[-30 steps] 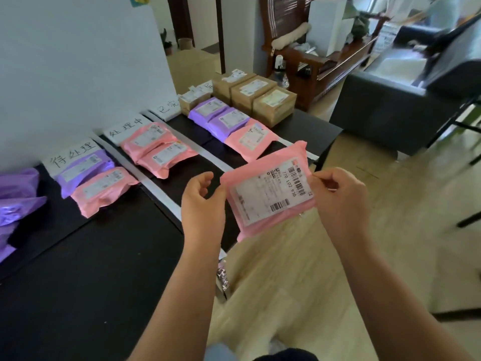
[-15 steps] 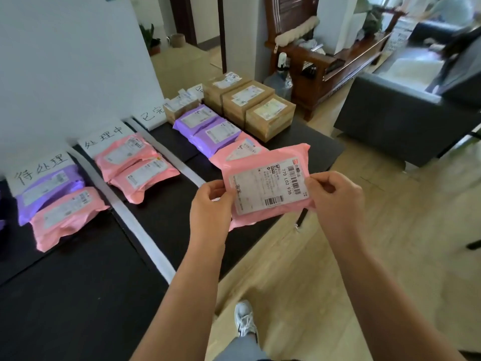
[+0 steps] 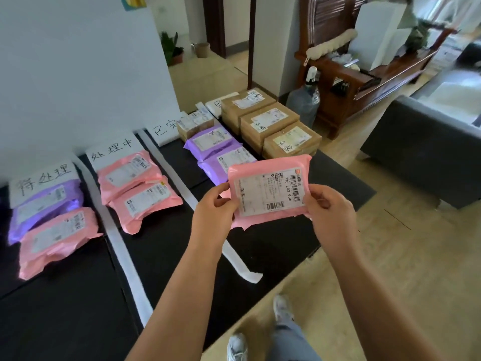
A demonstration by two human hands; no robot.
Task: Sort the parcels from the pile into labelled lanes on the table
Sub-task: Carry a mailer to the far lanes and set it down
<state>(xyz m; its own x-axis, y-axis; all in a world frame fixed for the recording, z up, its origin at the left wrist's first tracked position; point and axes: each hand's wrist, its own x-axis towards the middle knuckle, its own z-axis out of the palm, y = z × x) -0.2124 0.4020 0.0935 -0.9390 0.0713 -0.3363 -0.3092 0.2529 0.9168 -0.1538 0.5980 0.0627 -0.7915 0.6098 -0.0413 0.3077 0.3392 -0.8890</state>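
I hold one pink parcel (image 3: 270, 190) up in front of me with both hands, its white shipping label facing me (the barcode sits toward the right edge). My left hand (image 3: 210, 213) pinches the parcel's left edge, and its fingers (image 3: 221, 190) are curled round that edge. My right hand (image 3: 331, 213) grips the right edge the same way. The parcel hangs above the black worktop (image 3: 78, 308), over the near end of the third lane. It covers part of the nearer of the two purple parcels (image 3: 212, 142) that lie there.

White strips (image 3: 122, 256) run across the worktop and split it into lanes, each headed by a handwritten paper sign (image 3: 44, 178) at the wall side. The left lane holds a purple mailer (image 3: 46, 207) with a pink mailer (image 3: 57, 239) just in front of it, touching. The middle lane holds two pink packets (image 3: 135, 186), one overlapping the other. Behind the purple parcels in the third lane sit small brown cartons (image 3: 195, 125). Beside them, three cardboard boxes (image 3: 268, 123) stand in a row along the far right of the worktop. My shoes (image 3: 282, 307) show on the wooden floor below.
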